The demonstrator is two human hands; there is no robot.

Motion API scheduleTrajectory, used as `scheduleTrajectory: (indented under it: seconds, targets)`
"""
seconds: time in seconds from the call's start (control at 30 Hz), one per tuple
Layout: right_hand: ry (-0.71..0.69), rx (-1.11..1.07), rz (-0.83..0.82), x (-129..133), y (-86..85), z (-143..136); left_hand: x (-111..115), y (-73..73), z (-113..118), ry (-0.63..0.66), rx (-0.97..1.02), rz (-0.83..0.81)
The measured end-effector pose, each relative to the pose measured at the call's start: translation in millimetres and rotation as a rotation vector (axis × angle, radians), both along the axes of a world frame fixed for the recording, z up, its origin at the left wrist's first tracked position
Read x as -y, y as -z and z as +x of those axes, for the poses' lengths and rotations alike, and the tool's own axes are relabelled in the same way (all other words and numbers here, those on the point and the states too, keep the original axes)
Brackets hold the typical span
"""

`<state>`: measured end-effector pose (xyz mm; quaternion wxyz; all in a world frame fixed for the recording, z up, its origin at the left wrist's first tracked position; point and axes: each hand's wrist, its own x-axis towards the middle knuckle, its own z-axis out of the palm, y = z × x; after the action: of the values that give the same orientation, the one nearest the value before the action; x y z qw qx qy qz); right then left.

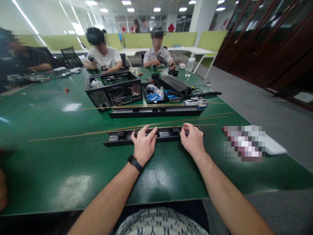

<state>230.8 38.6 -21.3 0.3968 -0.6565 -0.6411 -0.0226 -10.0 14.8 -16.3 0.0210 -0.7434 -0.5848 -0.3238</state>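
Observation:
A long black channel-shaped rail [168,138] with a grey inner strip and dark blocks lies across the green table in front of me. My left hand [144,142] rests over its middle, fingers spread and reaching onto the blocks. At the rail's right part my right hand [192,138] is closed, thumb and fingertips pinched together; whatever is between them is hidden. Thin brass-coloured rods [66,136] run along the rail's far side, close to the fingertips of both hands. A second, similar black rail [156,113] lies parallel farther back, with more thin rods along it.
Behind the rails stand an open black computer case [97,98] and a tray of blue-and-white gloves [156,94]. Dark cables [195,93] lie to their right. A blurred-out item [243,143] lies on the right. Several people sit around the table [61,166]; a bottle [190,67] stands far right.

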Motion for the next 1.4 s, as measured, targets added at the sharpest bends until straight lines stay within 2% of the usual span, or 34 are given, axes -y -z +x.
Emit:
scheduleTrajectory:
  seconds: [0.33, 0.6, 1.0, 1.27, 1.4]
  targets:
    - [-0.082, 0.007, 0.004, 4.0, -1.6, -6.5, 0.2, -0.9, 0.8, -0.007, -0.007, -0.008]
    - [0.028, -0.018, 0.003, 1.9, -3.7, -0.6, 0.4, -1.7, 0.6, -0.011, -0.011, -0.025]
    - [-0.077, 0.011, -0.005, 4.7, -2.4, -9.1, 1.3, -3.3, 1.7, -0.014, -0.019, -0.026]
    - [0.022, -0.011, -0.009, 2.5, -3.0, -1.7, 1.4, -3.2, 1.4, -0.009, -0.016, -0.021]
    - [-0.002, -0.019, -0.008, 2.6, -2.6, -2.3, 1.7, -3.8, 1.9, -0.011, -0.014, -0.025]
